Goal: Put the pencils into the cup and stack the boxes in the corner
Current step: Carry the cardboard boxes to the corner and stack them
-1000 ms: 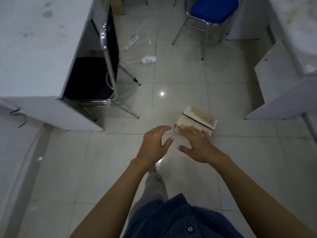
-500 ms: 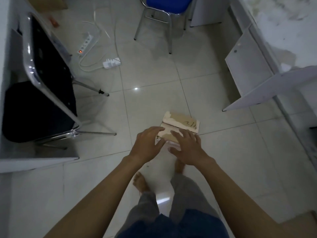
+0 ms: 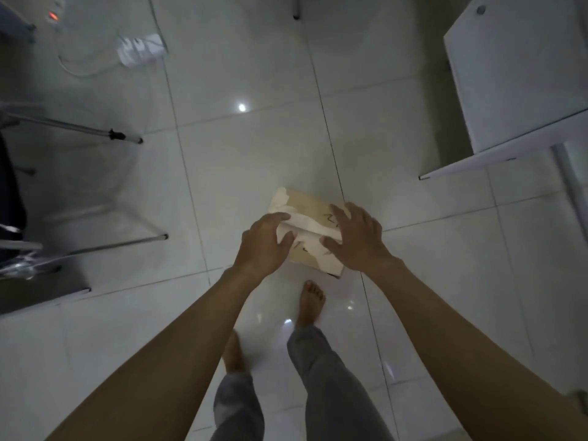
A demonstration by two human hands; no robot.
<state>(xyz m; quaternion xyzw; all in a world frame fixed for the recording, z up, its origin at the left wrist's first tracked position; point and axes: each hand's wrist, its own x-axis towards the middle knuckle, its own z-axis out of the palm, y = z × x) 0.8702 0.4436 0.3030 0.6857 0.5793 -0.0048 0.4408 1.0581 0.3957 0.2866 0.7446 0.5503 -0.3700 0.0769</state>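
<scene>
A tan cardboard box (image 3: 304, 205) with torn white tape and black scribbles lies on the tiled floor just ahead of my bare feet. My left hand (image 3: 263, 247) clasps its left side, fingers over the top flap and thumb pressed on the tape. On the box's right side rests my right hand (image 3: 357, 239), fingers spread across the top and thumb pointing inward. The box still rests on the floor. No pencils or cup are in view.
Metal chair legs (image 3: 122, 137) stand at the left. A white power strip (image 3: 141, 50) with cables lies at the top left. A white desk panel (image 3: 515, 84) stands at the right, and my right foot (image 3: 311, 300) is close behind the box.
I have stepped closer and bent over the box. Both hands went from hovering in front of it to lying on its two sides.
</scene>
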